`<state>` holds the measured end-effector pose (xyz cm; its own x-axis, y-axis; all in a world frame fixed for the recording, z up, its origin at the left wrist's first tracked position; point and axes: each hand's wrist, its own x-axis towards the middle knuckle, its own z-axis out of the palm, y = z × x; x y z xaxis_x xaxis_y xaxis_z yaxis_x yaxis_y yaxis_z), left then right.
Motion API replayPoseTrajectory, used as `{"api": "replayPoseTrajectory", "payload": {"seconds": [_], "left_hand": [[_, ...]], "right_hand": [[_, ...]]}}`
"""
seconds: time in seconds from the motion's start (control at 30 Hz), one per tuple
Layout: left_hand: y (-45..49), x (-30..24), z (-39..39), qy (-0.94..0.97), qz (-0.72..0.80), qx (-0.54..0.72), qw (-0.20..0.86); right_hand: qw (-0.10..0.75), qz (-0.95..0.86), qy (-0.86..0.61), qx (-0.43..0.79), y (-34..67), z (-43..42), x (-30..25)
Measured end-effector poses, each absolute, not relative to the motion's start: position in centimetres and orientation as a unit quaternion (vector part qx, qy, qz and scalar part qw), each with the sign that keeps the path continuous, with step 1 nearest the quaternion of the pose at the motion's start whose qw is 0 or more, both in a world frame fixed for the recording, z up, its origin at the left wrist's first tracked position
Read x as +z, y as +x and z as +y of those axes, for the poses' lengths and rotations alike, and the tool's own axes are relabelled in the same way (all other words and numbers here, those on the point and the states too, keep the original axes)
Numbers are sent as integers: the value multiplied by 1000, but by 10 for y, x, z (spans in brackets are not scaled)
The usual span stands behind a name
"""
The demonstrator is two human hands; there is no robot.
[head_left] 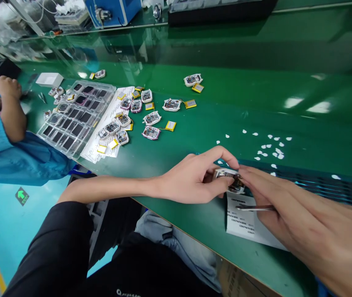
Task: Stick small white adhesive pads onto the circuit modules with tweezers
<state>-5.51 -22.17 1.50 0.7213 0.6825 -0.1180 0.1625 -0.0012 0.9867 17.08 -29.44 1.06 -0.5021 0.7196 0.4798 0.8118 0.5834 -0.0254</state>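
Between thumb and fingers, my left hand (191, 179) grips an opened smartwatch case (230, 177) with its circuit parts facing up. My right hand (287, 206) reaches the case with its fingertips from the right. Tucked in that hand is a pair of metal tweezers (253, 208), its tips pointing left. Below the case lies a printed paper sheet (244, 227). Small white stickers (277, 152) are scattered behind my right hand. My fingers partly hide the watch case.
Several opened watch cases (151, 118) with yellow batteries lie at centre left. A clear tray (77, 111) of dark screens sits beside a co-worker's arm (12, 111). A dark ribbed mat (343, 192) lies at right. A blue machine (117, 12) stands at the back.
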Motion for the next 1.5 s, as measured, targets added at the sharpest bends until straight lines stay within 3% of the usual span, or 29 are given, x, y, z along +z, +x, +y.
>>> {"api": "replayPoseTrajectory", "payload": {"seconds": [0.23, 0.4, 0.8, 0.97, 1.27, 1.37, 1.5], "left_hand": [[-53, 10, -229, 688, 303, 246, 612], [-51, 4, -233, 690, 312, 299, 581], [-51, 7, -234, 727, 279, 350, 521], [-51, 4, -234, 739, 275, 349, 507], [-57, 13, -222, 735, 250, 261, 574], [-58, 14, -221, 797, 204, 206, 529], [-58, 14, -221, 906, 62, 88, 408]], "right_hand": [[195, -873, -411, -176, 161, -295, 9], [224, -858, -420, -193, 158, -299, 5], [346, -668, -625, 208, 149, -288, 20], [358, -660, -605, 264, 142, -278, 16], [362, -651, -623, 239, 150, -286, 17], [371, -647, -601, 287, 160, -279, 20], [473, -576, -598, 296, 187, -272, 21]]}}
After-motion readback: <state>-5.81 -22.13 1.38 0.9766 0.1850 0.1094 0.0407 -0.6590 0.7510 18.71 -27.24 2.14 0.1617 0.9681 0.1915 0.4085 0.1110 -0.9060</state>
